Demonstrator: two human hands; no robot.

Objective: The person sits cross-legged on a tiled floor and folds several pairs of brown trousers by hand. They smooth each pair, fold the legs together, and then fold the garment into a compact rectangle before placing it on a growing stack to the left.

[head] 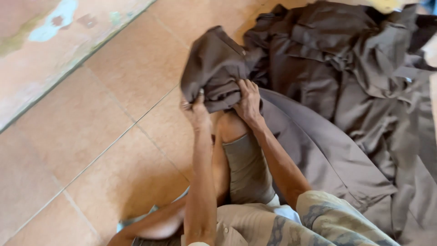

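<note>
Under bunched brown cloth (214, 68), both hands' fingers (246, 91) vanish.

One head-worn camera, looking steeply down from a seated person's own viewpoint.

The single view comes from above and just behind the arms, which enter from the bottom edge and run up toward the middle of the frame, so the lens sits close to the work. It faces down and forward onto the tiled floor (91, 136), whose grout lines run slantwise, showing the head is turned and tilted somewhat. The left hand (196, 109) and right hand (248, 102) meet near the centre. The person's lap fills the bottom edge; a heap of brown cloth (346, 73) takes the upper right, and a painted wall base (45, 41) cuts the upper left corner. No second view exists to overlap with it.
</note>
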